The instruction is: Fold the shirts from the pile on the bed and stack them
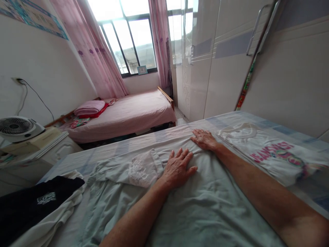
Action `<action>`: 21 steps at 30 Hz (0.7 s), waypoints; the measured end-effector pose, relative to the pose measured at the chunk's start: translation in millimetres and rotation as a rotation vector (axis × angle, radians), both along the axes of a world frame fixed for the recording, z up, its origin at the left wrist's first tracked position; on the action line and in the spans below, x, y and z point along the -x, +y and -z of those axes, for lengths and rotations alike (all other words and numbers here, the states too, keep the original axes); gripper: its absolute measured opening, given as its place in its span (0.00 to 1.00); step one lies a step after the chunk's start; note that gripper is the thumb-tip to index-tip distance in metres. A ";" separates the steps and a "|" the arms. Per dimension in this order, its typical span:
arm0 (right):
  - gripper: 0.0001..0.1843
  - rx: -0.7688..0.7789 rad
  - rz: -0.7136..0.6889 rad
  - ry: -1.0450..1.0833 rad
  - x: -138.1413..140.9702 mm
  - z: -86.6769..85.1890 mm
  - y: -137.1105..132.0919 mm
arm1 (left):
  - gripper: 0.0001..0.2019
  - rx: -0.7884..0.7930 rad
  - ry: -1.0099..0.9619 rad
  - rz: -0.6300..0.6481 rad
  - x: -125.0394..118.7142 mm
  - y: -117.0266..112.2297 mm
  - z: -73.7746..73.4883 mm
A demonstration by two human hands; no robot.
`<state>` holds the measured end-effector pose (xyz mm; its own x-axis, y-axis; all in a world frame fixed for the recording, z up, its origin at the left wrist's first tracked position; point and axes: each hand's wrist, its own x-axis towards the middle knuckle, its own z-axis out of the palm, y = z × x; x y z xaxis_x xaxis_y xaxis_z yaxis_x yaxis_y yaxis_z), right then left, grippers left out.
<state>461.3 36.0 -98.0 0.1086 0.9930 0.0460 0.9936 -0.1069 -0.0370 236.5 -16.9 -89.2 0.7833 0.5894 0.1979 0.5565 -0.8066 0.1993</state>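
A pale grey-green garment (205, 206) is spread over the bed in front of me, with soft wrinkles across it. Its exact kind I cannot tell. My left hand (178, 168) rests flat on it, fingers apart, beside a pinkish-white lace panel (144, 168). Farther up and to the right, my right hand (204, 139) lies palm down at the garment's far edge, its fingers stretched and close together, a ring on one. Right of that forearm lies a folded white T-shirt (269, 151) with pink lettering. A black and white garment (41, 206) lies at the left.
The bed's blue checked sheet (213, 120) shows around the clothes. Beyond stands a second bed (133, 113) in pink, with folded bedding (88, 107) on it. A fan (19, 127) sits on a cabinet at the left. White wardrobes (226, 55) line the right.
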 end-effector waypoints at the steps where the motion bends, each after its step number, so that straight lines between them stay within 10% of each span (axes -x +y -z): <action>1: 0.34 -0.012 0.029 -0.004 -2.0 -0.1 0.4 | 0.27 -0.019 -0.013 -0.039 -0.7 -0.9 -0.8; 6: 0.32 -0.173 -0.075 -0.011 22.8 -6.5 -8.1 | 0.32 -0.070 -0.041 -0.413 -6.3 1.4 3.5; 11: 0.31 -0.106 -0.338 0.018 51.7 -1.8 -13.8 | 0.33 -0.008 0.003 -0.368 -4.3 6.6 9.9; 18: 0.34 -0.034 0.085 -0.018 4.4 -8.0 -14.4 | 0.29 0.033 -0.021 -0.323 -0.2 5.1 0.6; 21: 0.31 -0.117 0.018 -0.047 -2.1 -24.4 -33.4 | 0.24 0.127 -0.044 -0.217 26.3 -0.3 -19.5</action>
<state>463.4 2.6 -73.6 0.1211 0.9785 0.1669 0.9925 -0.1222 -0.0035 210.2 -17.2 -69.7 0.6278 0.7652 0.1426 0.7027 -0.6360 0.3188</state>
